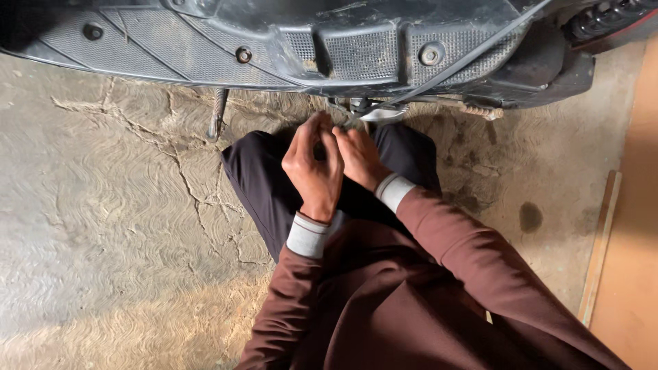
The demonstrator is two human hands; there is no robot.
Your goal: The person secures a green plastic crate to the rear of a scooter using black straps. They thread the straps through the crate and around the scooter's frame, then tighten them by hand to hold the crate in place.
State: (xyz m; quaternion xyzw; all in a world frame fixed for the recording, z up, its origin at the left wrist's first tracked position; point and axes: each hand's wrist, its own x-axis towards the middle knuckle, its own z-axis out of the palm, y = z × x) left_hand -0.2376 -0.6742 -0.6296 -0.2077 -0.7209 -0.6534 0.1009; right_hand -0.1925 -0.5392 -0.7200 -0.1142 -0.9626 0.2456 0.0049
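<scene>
Both hands are drawn close together over the person's knees. The left hand (312, 163) has its fingers curled inward and raised, the right hand (358, 156) lies just beside it with fingers bent toward the same spot, and the fingertips of the two meet. Whether they pinch something small between them I cannot tell; nothing shows clearly in the grasp.

Above them stretches the biggest thing here, the dark underside of a scooter (288, 48), a dusty plastic belly panel with mesh-textured patches and several bolts (243, 54). Below and all around lies the cracked concrete floor (116, 226), combed with wavy trowel marks. The person crouches on it in a maroon sweatshirt (411, 301) with grey cuffs and dark trousers (264, 181).

A thin black cable (473, 58) runs slantwise across the panel down toward the hands. The metal stand leg (218, 113) hangs down to the floor left of the hands. At the far right a wooden board (627, 274) lies along the floor.
</scene>
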